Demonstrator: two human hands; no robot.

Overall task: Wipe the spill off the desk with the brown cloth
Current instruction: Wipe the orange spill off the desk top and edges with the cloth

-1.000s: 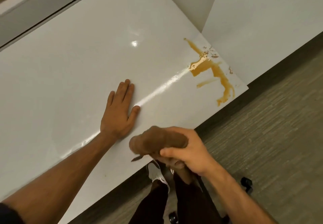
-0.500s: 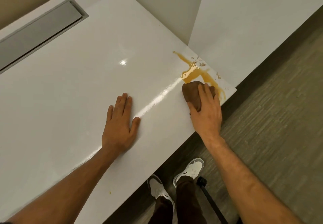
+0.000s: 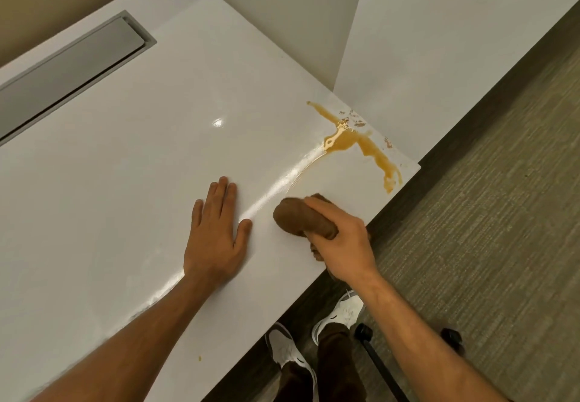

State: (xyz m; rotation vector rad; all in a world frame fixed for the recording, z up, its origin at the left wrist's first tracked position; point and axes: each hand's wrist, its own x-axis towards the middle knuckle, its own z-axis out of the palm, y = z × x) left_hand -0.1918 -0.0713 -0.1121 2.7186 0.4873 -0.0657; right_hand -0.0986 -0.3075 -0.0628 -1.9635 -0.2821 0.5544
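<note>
On the white desk (image 3: 125,150), one amber spill (image 3: 361,144) spreads in streaks by the far right corner, with one brown cloth (image 3: 298,218) bunched into a wad near the front edge, well short of the puddle. One right hand (image 3: 342,244) curls its fingers round the cloth, gripping it against the surface, while one left hand (image 3: 216,238) lies flat beside it, fingers straight, holding nothing

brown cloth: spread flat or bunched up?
Bunched. The brown cloth shows as a rounded wad gripped in the right hand, resting on the white desk, short of the amber spill.
</note>
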